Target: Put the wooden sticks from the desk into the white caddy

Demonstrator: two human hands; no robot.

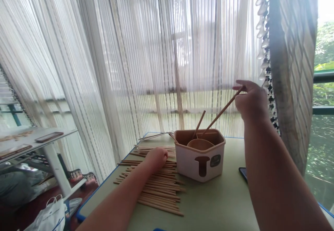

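Observation:
In the head view, my right hand (252,100) is raised on the right and pinches the upper end of a wooden chopstick (221,111). The chopstick slants down to the left, its lower end inside a white-and-brown utensil box (199,168). Another chopstick (199,124) leans in the same box, in front of the curtain. My left hand (157,157) is closed and rests over the chopsticks (161,187) laid in rows left of the box. Whether its curled fingers hold anything is hidden from me. Behind it lie pale sticks and thin metal utensils (156,136).
The light green table (208,206) has a blue edge and reaches the sheer curtain (146,50). A dark phone-like object (243,173) lies partly behind my right forearm. At left stands a white table (60,138) with flat trays; a white bag (49,217) sits below.

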